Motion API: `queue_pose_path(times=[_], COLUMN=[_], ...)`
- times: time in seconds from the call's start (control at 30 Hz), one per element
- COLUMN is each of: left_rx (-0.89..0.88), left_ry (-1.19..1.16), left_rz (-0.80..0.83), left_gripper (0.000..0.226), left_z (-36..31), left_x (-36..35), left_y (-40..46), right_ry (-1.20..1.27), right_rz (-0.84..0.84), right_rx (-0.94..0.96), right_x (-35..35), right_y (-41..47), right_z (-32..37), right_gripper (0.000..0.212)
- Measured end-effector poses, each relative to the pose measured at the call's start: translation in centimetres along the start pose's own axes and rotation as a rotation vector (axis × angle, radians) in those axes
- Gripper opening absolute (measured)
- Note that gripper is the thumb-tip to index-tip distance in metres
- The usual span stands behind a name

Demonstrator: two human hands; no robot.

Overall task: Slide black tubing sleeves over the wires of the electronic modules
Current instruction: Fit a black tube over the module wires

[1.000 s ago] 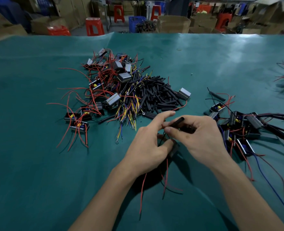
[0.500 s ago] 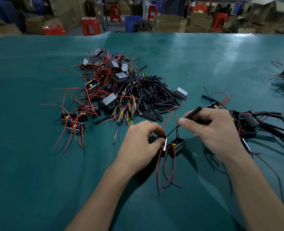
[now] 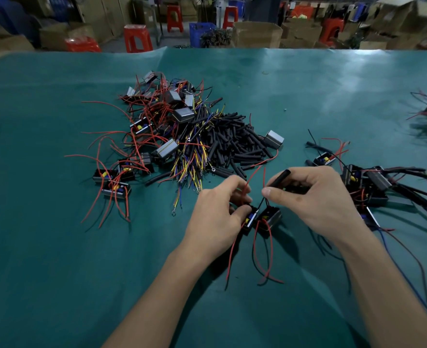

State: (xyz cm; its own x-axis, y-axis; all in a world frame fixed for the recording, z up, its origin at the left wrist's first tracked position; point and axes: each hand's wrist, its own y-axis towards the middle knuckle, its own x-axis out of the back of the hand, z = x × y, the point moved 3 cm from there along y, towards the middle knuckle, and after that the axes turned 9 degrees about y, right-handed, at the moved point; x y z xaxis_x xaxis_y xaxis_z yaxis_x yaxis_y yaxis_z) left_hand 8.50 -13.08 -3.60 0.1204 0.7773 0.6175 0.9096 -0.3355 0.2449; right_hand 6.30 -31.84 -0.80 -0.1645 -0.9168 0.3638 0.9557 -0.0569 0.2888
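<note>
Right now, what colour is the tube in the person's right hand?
Black: the tube shows best in the head view.

A second ago my hands meet over the green mat, my right hand point(image 3: 315, 197) pinching a black sleeve point(image 3: 279, 178) just above my left hand point(image 3: 220, 212), with the module hidden beneath them. Now they stand slightly apart. The module point(image 3: 270, 217) lies uncovered on the mat between them, its red wires point(image 3: 262, 257) trailing toward me. My left fingers grip a second small part beside it, a red wire rising from them. The sleeve, raised and tilted, meets thin black leads point(image 3: 264, 203) running up from the module.
</note>
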Motion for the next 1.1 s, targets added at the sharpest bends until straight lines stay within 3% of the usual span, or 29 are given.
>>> queue_pose_path(times=[0.2, 0.37, 0.6, 0.77, 0.93, 1.1], left_rx=[-0.029, -0.036, -0.181, -0.212, -0.201, -0.178], left_ry=[0.014, -0.011, 0.07, 0.084, 0.036, -0.016], left_rz=[-0.037, -0.04, 0.004, -0.085, -0.156, -0.191], left_gripper=[0.05, 0.054, 0.054, 0.028, 0.017, 0.012], left_z=[-0.4, -0.2, -0.3, -0.9, -1.1, -1.5], left_x=[-0.1, -0.3, -1.0, -1.6, -1.7, -1.8], left_y=[-0.3, -0.2, -0.2, -0.4, -0.2, -0.2], right_ry=[-0.088, -0.143, -0.308, -0.379, -0.459, -0.346], right_rz=[0.058, 0.119, 0.147, 0.127, 0.142, 0.181], right_rx=[-0.001, -0.064, -0.058, -0.038, -0.104, -0.222], right_x=[-0.1, 0.0, -0.6, -1.0, -1.3, -1.6], right_y=[0.0, -0.1, -0.2, -0.2, -0.2, -0.7], right_z=[0.1, 0.4, 1.0, 1.0, 0.4, 0.5], right_gripper=[0.011, 0.011, 0.011, 0.015, 0.03, 0.039])
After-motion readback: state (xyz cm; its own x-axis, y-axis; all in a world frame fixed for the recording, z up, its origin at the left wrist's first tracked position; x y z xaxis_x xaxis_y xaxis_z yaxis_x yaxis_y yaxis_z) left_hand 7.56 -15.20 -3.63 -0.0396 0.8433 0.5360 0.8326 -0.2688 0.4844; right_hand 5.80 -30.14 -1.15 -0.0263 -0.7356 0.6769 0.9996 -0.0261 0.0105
